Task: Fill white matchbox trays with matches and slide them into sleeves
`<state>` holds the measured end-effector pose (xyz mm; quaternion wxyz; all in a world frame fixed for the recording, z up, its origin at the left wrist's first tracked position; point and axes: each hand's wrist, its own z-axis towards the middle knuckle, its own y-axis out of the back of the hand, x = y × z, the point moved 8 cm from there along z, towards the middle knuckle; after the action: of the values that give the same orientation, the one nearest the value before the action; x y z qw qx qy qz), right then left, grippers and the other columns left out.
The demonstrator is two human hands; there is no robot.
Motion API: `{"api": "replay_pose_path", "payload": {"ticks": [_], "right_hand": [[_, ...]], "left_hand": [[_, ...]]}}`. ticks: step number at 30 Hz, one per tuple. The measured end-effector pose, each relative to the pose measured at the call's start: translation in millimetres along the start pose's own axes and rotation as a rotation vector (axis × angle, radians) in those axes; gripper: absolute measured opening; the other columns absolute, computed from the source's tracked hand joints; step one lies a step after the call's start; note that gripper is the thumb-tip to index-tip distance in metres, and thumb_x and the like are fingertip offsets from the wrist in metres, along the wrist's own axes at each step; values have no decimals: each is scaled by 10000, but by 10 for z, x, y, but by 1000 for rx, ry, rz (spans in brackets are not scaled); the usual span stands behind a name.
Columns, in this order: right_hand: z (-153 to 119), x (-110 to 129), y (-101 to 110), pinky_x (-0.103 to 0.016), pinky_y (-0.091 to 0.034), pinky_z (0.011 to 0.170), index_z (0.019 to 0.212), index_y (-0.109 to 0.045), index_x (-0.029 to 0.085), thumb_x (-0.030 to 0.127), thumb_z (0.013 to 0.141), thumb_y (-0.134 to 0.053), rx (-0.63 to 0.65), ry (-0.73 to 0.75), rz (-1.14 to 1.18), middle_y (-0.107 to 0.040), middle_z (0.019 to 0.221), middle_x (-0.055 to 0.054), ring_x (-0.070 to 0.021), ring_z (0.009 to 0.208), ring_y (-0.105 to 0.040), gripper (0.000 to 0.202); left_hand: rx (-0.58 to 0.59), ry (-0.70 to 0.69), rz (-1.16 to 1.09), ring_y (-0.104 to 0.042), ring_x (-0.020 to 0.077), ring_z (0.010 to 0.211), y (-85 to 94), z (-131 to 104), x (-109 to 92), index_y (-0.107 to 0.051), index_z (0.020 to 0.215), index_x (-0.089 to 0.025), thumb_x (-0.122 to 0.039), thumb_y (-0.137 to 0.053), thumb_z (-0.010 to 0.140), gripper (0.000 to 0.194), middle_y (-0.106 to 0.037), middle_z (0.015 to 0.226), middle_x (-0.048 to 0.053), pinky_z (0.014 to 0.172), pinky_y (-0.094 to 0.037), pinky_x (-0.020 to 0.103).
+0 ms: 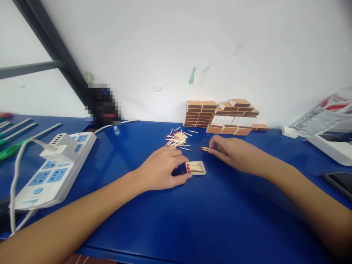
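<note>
Single head cam, worn, looks forward and down across blue table (225,220) toward white wall (192,44) at 12 o'clock. Near range: own forearms enter from 7 and 5 o'clock. Wide lens, edges bowed. No second view.

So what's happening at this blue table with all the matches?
A person is handling matches. The left hand steadies a small open tray partly filled with red-tipped matches. The right hand pinches a few matches just beyond the tray. A loose pile of matches lies behind, and stacked matchboxes stand against the wall.
</note>
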<state>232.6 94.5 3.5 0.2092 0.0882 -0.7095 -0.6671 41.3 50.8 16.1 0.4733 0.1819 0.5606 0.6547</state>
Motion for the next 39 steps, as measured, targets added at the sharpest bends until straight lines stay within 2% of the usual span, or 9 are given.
{"api": "replay_pose_path", "payload": {"ticks": [3,6,17,24,31,39], "right_hand": [[18,-18,18,-305,-405,618,1115,-554,223,471,1061,-439,-5,6,36,-728,931,-64,-218,771,-672,279],[28,-38,-4,-312,-434,669,1064,-580,222,476,1065,-420,14,12,55,-737,976,-79,-229,828,-684,300],[-10,-89,-87,-311,-436,681,1038,-557,216,420,1066,-383,60,-54,42,-723,935,-79,-221,785,-662,269],[45,-81,-107,-291,-403,640,972,-555,208,316,986,-515,58,-32,-66,-705,876,-65,-200,733,-642,116],[54,-57,-90,-285,-397,619,1024,-572,204,364,1038,-462,46,-41,-83,-727,891,-73,-198,715,-660,194],[57,-15,-82,-282,-378,617,994,-565,198,317,1026,-494,95,-67,-123,-720,882,-83,-204,733,-662,142]], "left_hand": [[-1,5,3,-613,175,783,5,2,-2,-740,1104,-191,-451,-681,949,308,-674,848,16,806,-475,346],[-6,1,5,-614,175,783,14,4,-7,-740,1104,-190,-449,-684,948,308,-675,844,17,806,-475,344],[-4,-3,12,-600,171,773,18,5,-11,-740,1103,-179,-430,-682,952,298,-669,838,18,783,-467,334],[-9,4,13,-600,169,765,28,12,-16,-744,1084,-188,-430,-682,950,284,-659,823,14,779,-469,333],[-8,-2,12,-606,167,766,29,14,-20,-740,1102,-198,-422,-682,951,276,-646,810,7,785,-480,340],[-6,12,13,-604,172,775,31,11,8,-741,1112,-197,-432,-684,950,291,-650,806,9,774,-469,332]]}}
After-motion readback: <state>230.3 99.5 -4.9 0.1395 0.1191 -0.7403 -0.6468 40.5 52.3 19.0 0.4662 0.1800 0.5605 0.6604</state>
